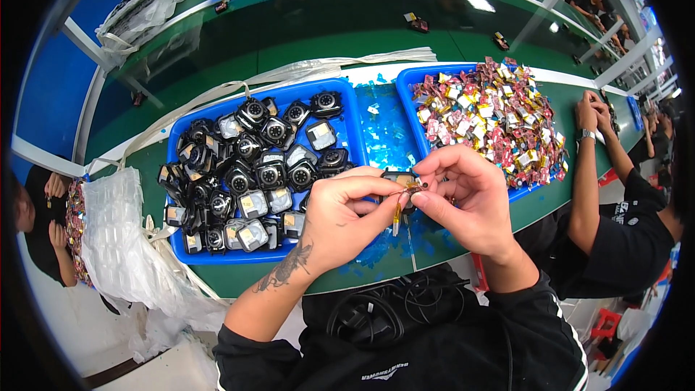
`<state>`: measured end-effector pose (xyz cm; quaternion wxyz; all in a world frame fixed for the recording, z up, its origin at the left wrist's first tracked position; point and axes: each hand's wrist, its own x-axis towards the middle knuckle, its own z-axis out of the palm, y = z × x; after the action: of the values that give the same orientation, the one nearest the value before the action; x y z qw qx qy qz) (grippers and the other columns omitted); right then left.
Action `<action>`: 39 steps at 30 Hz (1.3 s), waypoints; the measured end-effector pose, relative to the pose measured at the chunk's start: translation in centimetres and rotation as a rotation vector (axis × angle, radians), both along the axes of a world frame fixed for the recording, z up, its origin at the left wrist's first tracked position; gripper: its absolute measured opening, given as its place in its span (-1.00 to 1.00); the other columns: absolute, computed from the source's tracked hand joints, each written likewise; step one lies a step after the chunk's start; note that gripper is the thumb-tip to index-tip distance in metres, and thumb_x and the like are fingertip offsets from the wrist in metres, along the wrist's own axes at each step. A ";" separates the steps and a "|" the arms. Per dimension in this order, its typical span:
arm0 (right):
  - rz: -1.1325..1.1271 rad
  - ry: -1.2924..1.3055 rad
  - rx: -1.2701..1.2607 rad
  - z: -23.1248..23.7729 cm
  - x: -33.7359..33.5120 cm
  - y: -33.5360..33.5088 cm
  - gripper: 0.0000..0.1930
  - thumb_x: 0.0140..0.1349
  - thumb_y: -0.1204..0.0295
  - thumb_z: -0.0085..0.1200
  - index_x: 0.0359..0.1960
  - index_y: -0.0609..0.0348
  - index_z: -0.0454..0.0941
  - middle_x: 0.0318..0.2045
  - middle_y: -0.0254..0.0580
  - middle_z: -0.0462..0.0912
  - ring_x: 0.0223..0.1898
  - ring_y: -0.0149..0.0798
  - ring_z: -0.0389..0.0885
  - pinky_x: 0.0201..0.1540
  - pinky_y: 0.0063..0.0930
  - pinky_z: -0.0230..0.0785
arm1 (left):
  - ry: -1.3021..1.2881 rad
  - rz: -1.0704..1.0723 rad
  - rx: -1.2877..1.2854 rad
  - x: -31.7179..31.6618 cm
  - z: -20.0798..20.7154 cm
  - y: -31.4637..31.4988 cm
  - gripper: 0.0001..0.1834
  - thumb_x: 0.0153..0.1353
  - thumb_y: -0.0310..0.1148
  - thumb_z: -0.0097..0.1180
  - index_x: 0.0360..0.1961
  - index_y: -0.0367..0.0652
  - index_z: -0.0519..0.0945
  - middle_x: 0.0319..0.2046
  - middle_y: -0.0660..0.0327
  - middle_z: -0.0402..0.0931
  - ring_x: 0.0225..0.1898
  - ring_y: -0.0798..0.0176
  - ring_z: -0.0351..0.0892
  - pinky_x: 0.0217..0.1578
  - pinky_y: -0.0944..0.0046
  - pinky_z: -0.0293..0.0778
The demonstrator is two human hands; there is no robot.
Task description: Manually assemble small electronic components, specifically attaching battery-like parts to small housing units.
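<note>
In front of me, my left hand (351, 206) and my right hand (467, 203) meet with their fingertips pinched together. Between them is a dark smartwatch case (397, 177), partly covered by the fingers. A thin strip with yellow tape (397, 219) hangs below the left fingertips. My right thumb and forefinger close on a small dark part at the case, too tiny to name. To the left, a blue tray (355, 112) is heaped with black watch cases (250, 146). On the right, another blue tray (407, 94) holds a pile of small red circuit boards with white and yellow pieces (489, 119).
Behind the trays runs a green conveyor belt (304, 29) carrying scattered small assemblies (417, 22). Blue film scraps (384, 127) cover the bench between the trays. Clear plastic trays (119, 224) stand at left; black cables (369, 315) lie by my lap. Co-workers sit on both sides.
</note>
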<state>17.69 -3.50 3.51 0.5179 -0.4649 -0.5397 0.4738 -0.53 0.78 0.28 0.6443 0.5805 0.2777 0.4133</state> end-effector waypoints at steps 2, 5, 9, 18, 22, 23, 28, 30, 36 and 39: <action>0.005 -0.024 -0.015 0.1 -0.2 0.1 -0.79 0.16 0.66 0.21 -0.19 0.29 0.48 -0.31 -0.33 0.52 -0.28 -0.56 0.52 -0.31 -0.72 0.46 | -0.003 -0.007 -0.017 -0.3 -0.2 0.2 -0.88 0.20 -0.63 0.17 -0.23 -0.40 0.66 -0.27 0.15 0.58 -0.28 0.42 0.62 -0.32 0.49 0.64; -0.018 -0.005 0.011 -0.3 -0.2 0.2 -0.76 0.16 0.65 0.21 -0.15 0.29 0.48 -0.32 -0.35 0.53 -0.29 -0.58 0.52 -0.33 -0.73 0.43 | 0.009 -0.093 -0.032 -0.2 -0.3 0.2 -0.81 0.21 -0.67 0.13 -0.14 -0.41 0.64 -0.19 0.13 0.57 -0.17 0.37 0.62 -0.20 0.44 0.64; -0.122 -0.088 0.061 -1.2 -0.8 0.0 -0.73 0.16 0.65 0.22 -0.12 0.28 0.46 -0.34 -0.35 0.53 -0.34 -0.61 0.50 -0.36 -0.77 0.37 | -0.141 0.008 -0.063 0.5 -0.5 -0.1 -0.65 0.22 -0.73 0.06 0.05 -0.38 0.56 -0.04 0.09 0.53 -0.01 0.30 0.58 0.01 0.36 0.57; -0.251 -0.139 0.148 -1.9 -1.4 0.1 -0.71 0.15 0.64 0.24 -0.12 0.27 0.44 -0.41 -0.39 0.54 -0.40 -0.64 0.45 -0.40 -0.78 0.28 | -0.166 0.076 -0.144 0.8 -0.5 -1.0 -0.58 0.23 -0.74 0.04 0.14 -0.36 0.50 0.07 0.05 0.51 -0.01 0.30 0.58 0.05 0.34 0.54; -0.229 -0.203 0.143 -2.1 -1.3 0.0 -0.67 0.13 0.67 0.22 -0.09 0.24 0.42 -0.36 -0.37 0.53 -0.38 -0.64 0.44 -0.42 -0.78 0.29 | -0.185 0.149 -0.067 1.1 -0.7 -1.1 -0.58 0.24 -0.72 0.05 0.14 -0.35 0.50 -0.01 0.03 0.56 -0.07 0.30 0.61 0.01 0.35 0.54; -0.227 -0.207 0.143 -2.2 -1.3 0.0 -0.67 0.13 0.67 0.22 -0.09 0.24 0.42 -0.36 -0.37 0.53 -0.38 -0.64 0.44 -0.42 -0.78 0.29 | -0.189 0.151 -0.067 1.0 -0.6 -1.2 -0.58 0.24 -0.72 0.05 0.14 -0.35 0.50 -0.01 0.03 0.56 -0.07 0.30 0.61 0.01 0.35 0.54; -0.215 -0.330 0.204 -1.9 -2.2 0.9 -0.55 0.10 0.68 0.22 0.06 0.26 0.42 -0.31 -0.30 0.53 -0.34 -0.50 0.51 -0.38 -0.65 0.47 | -0.229 0.182 -0.032 1.1 -0.9 -1.0 -0.48 0.26 -0.70 0.04 0.26 -0.31 0.37 0.02 -0.04 0.54 0.01 0.26 0.59 -0.01 0.34 0.54; -0.157 -0.449 0.269 -1.8 -1.7 1.4 -0.50 0.10 0.68 0.21 0.12 0.24 0.41 -0.30 -0.30 0.53 -0.30 -0.44 0.54 -0.33 -0.59 0.51 | -0.199 0.198 -0.055 1.0 -0.8 -0.9 -0.41 0.25 -0.71 0.03 0.32 -0.32 0.26 0.03 -0.05 0.53 0.01 0.24 0.59 0.00 0.35 0.53; 0.032 -0.574 0.212 1.6 1.9 15.4 -0.54 0.09 0.52 0.28 0.04 0.29 0.41 -0.49 -0.23 0.60 -0.44 -0.42 0.59 -0.31 -0.50 0.45 | 0.044 0.406 0.297 1.3 -1.1 -0.8 -0.27 0.22 -0.65 0.05 0.38 -0.29 0.05 0.18 -0.12 0.32 0.01 0.15 0.56 -0.06 0.27 0.52; -0.023 -0.519 -0.168 0.2 4.1 24.5 -0.53 0.10 0.61 0.25 0.05 0.42 0.36 -0.33 -0.07 0.65 -0.29 -0.25 0.69 -0.28 -0.46 0.60 | 0.228 0.514 0.730 1.1 -1.2 -0.9 -0.48 0.07 -0.66 0.18 0.11 -0.40 0.41 -0.06 -0.07 0.52 -0.10 0.08 0.59 -0.16 0.23 0.54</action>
<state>21.77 20.95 3.75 0.3272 -0.6183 -0.6078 0.3758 0.53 -0.14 -0.97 0.2396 0.7236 0.3178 0.5639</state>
